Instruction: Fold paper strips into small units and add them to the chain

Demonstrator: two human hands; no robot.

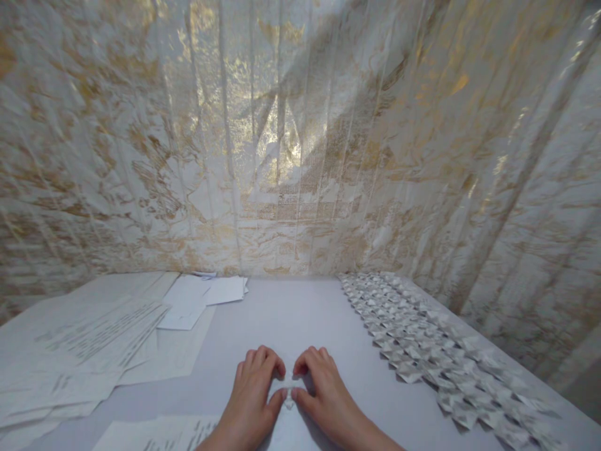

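Near the front of the white table, my left hand and my right hand face each other. Between their fingertips is a small folded piece of white paper, pinched from both sides. Fingers and thumbs are curled in toward it, so much of the folded paper is hidden. A pale surface or sheet lies just below the paper, between the wrists. Under my left forearm, a sheet with printed or written lines reaches in from the front edge.
Overlapping sheets with lines of text cover the left side of the table. Smaller white papers lie at the back left. Rows of folded paper pieces run along the right side. A patterned curtain hangs behind.
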